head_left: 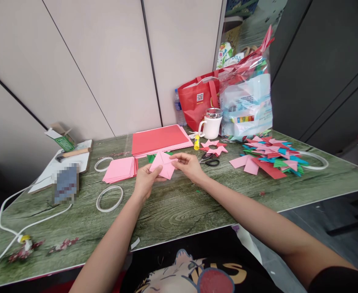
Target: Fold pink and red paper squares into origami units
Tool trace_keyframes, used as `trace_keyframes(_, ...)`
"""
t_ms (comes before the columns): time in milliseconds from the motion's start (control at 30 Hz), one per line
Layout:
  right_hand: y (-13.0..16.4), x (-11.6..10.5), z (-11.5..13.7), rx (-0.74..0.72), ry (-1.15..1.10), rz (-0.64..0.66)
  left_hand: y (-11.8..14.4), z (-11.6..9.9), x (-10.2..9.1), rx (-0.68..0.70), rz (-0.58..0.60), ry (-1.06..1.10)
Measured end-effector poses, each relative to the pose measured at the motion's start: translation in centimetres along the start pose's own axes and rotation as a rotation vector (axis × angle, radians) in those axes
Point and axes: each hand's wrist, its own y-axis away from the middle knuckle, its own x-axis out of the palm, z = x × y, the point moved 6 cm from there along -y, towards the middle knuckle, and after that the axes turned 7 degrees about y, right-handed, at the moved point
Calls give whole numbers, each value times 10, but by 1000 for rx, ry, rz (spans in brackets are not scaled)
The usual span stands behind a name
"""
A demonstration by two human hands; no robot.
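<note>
A pink paper square [165,166] with creases and folded flaps is held up above the table between my two hands. My left hand [146,177] grips its lower left side, thumb on top. At its upper right edge, my right hand [189,165] pinches the paper between thumb and fingers. Just behind it lie green paper pieces [151,158], partly hidden. To the left sits a stack of pink paper squares [119,169] with some red sheets showing at its side. Black-handled scissors [211,162] lie to the right of my right hand.
Larger red and pink sheets [158,140] lie at the back. Right of them stand a yellow glue stick [196,143], a white mug [212,125] and a star-shaped paper ring [214,147]. Folded coloured pieces [273,154] are heaped at right. Tape rolls [109,199] and a white cable [41,219] are left.
</note>
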Motion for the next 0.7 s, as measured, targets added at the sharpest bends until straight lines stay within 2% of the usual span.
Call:
trace_keyframes(167,-1,-3,2,-59,114,-20,2,1,5,-47,69,5)
trace_keyframes(333,-1,-2,3,-94,107,11,6,2,12,-103,137,-21)
trace_keyframes(467,-1,-2,2,-96,126,27,5,2,13,-69,141,-40)
trace_keyframes(567,0,-2,4,-112,176,27,0,-6,2,94,-1,-81)
trace_keyframes(700,3,2,9,-174,234,36,7,-33,-8,487,-203,-378)
